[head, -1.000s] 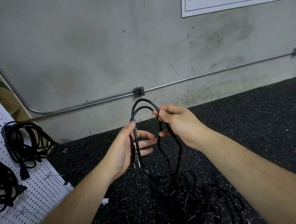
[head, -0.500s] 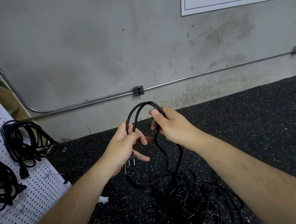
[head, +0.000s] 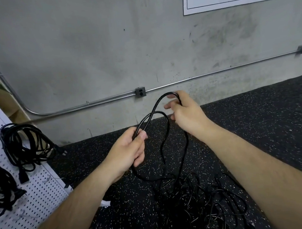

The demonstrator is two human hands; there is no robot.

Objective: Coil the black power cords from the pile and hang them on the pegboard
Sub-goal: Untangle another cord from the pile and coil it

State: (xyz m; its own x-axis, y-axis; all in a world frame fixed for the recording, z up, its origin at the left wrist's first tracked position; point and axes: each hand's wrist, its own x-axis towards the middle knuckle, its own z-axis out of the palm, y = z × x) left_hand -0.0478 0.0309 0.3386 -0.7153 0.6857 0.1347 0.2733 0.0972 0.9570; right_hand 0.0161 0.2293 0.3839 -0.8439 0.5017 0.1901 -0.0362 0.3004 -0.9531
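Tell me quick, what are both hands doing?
Left hand: gripping loops of the black cord.
Right hand: holding the same cord's top bend.

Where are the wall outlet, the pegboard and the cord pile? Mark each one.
wall outlet (head: 140, 92), head view, on its grey front face.
pegboard (head: 43, 187), head view, on bare perforated panel.
cord pile (head: 201, 207), head view, on the tangled middle.

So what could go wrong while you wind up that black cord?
1. The cord runs down into the tangled pile on the floor. Pulling more of it up might drag a knot or other cords along.
2. The left hand holds only a few loops. If its grip loosens, they could slip and the coil would come apart.
3. The right hand holds its loop far out, so the loops may end up uneven.
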